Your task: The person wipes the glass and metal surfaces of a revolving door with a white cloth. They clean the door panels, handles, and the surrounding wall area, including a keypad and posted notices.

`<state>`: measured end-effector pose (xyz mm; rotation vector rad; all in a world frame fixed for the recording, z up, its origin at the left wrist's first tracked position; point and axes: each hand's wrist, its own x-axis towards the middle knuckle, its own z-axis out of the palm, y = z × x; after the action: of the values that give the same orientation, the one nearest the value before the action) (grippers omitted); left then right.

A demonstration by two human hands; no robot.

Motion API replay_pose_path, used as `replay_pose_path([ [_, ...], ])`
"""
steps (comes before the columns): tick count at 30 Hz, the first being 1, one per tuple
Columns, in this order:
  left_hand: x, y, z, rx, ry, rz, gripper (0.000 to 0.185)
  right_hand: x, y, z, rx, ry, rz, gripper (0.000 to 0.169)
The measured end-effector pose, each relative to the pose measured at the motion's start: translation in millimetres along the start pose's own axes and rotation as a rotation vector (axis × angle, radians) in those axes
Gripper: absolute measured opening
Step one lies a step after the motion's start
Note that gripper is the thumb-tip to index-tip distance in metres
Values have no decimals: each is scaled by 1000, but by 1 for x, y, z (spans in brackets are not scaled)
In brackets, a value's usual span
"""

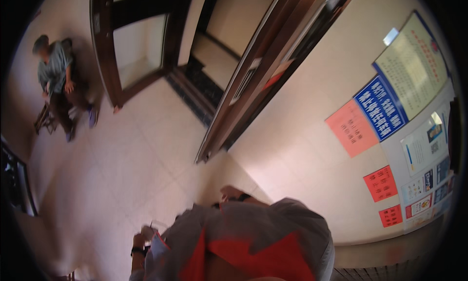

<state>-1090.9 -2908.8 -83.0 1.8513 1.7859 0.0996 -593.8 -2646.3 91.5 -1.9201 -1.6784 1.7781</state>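
Note:
At the lower left, my left hand [146, 232] is held beside my body, fingers bent. A thin pale edge shows next to its fingers, too blurred to name. That wrist wears a dark band [138, 250]. My right hand [229, 192] reaches out past my grey shirt [252, 219], above the tiled floor near the foot of the wall. Blur and the shirt hide its fingers in part, and I see no object in it. It too has a black wristband [244, 197]. A red collar [248, 255] crosses the bottom of the view.
Ahead, a brown-framed glass door leaf [139, 43] stands ajar on the left, another brown leaf [252, 72] on the right, with a dark threshold [193, 94] between. A person [56, 69] sits on a low seat at the left. Printed notices [353, 127] cover the right wall.

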Motion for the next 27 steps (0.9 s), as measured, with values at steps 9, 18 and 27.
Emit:
replay_pose_path([
  [9, 111, 75, -65, -357, -42, -238, 9, 32, -34, -10, 83, -83, -46, 22],
  [18, 142, 114, -94, -400, -35, -154, 10, 33, -32, -20, 100, -80, -25, 27],
  [27, 139, 121, -90, -434, -43, -163, 12, 36, -28, -22, 116, -91, -11, 34],
])
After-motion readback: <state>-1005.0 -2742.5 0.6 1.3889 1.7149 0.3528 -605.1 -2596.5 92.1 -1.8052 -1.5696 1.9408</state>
